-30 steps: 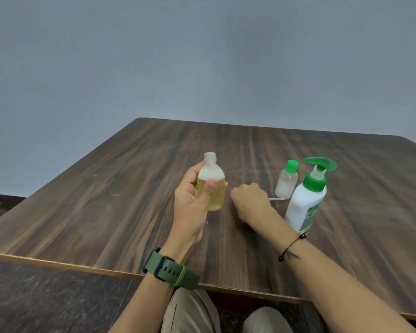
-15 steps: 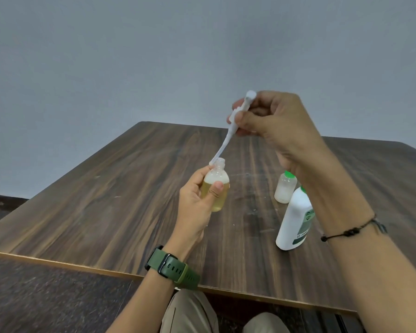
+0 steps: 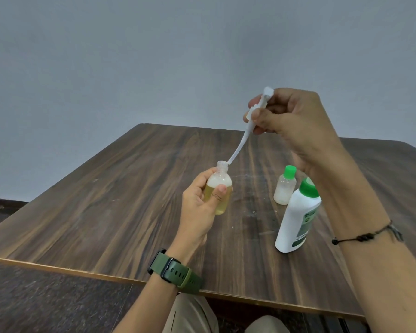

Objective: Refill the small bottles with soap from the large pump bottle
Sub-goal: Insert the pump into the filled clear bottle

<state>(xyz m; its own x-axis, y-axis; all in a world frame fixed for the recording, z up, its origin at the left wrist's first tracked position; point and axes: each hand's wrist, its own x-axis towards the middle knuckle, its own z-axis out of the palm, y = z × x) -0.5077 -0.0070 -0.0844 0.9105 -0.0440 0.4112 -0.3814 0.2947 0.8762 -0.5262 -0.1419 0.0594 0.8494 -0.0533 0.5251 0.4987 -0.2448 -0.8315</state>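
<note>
Left hand (image 3: pixel 199 203) grips uncapped small bottle (image 3: pixel 219 191) above the table (image 3: pixel 106 212); right hand (image 3: pixel 291 121) pinches white pump tube (image 3: pixel 240 145), tip at bottle mouth; pump bottle (image 3: pixel 296 222) near right edge

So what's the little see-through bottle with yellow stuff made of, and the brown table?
The little see-through bottle with yellow liquid, held by the left hand, looks like clear, smooth plastic: the liquid shows through its thin wall, though glass can't be ruled out. The brown table looks like wood or wood-print laminate, matte, with dark grain streaks and a pale edge.
</note>
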